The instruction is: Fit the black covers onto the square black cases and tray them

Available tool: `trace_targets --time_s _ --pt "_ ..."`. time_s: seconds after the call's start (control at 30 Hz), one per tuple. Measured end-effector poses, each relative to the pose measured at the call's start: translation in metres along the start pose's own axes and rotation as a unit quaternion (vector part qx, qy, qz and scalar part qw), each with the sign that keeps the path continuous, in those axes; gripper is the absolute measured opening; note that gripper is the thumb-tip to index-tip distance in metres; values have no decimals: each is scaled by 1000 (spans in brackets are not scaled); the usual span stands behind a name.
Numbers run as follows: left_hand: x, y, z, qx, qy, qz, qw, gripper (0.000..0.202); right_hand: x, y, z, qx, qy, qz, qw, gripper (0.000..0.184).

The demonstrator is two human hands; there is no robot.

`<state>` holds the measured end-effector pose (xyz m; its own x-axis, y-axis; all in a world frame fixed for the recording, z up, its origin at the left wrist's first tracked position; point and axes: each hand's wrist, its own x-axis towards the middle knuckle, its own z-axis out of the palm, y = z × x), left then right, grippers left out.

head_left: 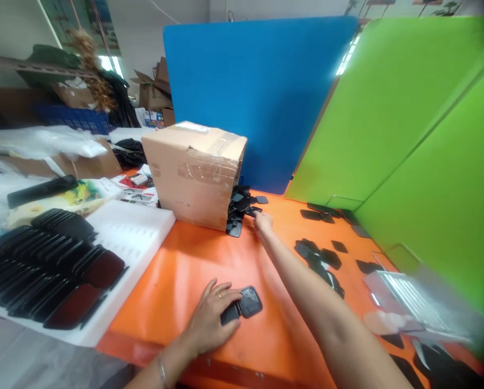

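Close to the table's front edge, my left hand grips a small black folding case, thumb and fingers round its near panel. The far panel lies spread out on the table, rounded and shiny grey-black. My right hand reaches far forward with its fingers closed at a pile of flat black pieces. It appears to pinch one of them, though the fingertips are small and partly hidden. That pile spills from the side of a cardboard box.
On the left, a white foam tray holds rows of upright black cases. Scattered black pieces lie on the orange table at right, near a clear plastic holder. Blue and green panels stand behind.
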<state>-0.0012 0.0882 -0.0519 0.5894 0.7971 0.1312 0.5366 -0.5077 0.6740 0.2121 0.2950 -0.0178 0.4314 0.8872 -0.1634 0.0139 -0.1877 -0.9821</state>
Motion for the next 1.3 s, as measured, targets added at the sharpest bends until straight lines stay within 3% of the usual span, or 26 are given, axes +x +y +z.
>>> trace_targets --time_s 0.1,0.27,0.37,0.47,0.57,0.67,0.83,1.0,1.17,1.3 --pt "-2 2 -1 -35 -32 41 998 39 -37 13 -42 -22 -5 11 1000 33" --pt "-6 7 -3 -2 -11 109 994 38 -110 29 -94 -96 -149 36 984 36" --pt "-7 7 -1 65 62 131 987 48 -139 37 -102 -165 -216 37 962 34" --pt "-6 2 5 135 107 62 983 59 -154 40 -98 -239 -217 -2 946 33" --pt "-3 -4 13 170 78 9 982 60 -161 40 -95 -300 -154 -61 939 34" --pt "-1 -6 15 166 39 17 985 52 -166 40 -96 -329 -119 -108 930 26" --pt "1 -6 8 151 15 22 988 46 -154 42 -88 -323 -132 -156 924 13" --pt "3 -16 1 123 -5 14 992 37 -104 40 -44 -304 -109 -170 931 5" --pt "4 -23 1 65 15 19 998 36 -48 31 5 -317 -94 -179 927 17" --pt "1 -17 -1 21 24 -6 999 35 -41 30 21 -340 -114 -207 910 34"
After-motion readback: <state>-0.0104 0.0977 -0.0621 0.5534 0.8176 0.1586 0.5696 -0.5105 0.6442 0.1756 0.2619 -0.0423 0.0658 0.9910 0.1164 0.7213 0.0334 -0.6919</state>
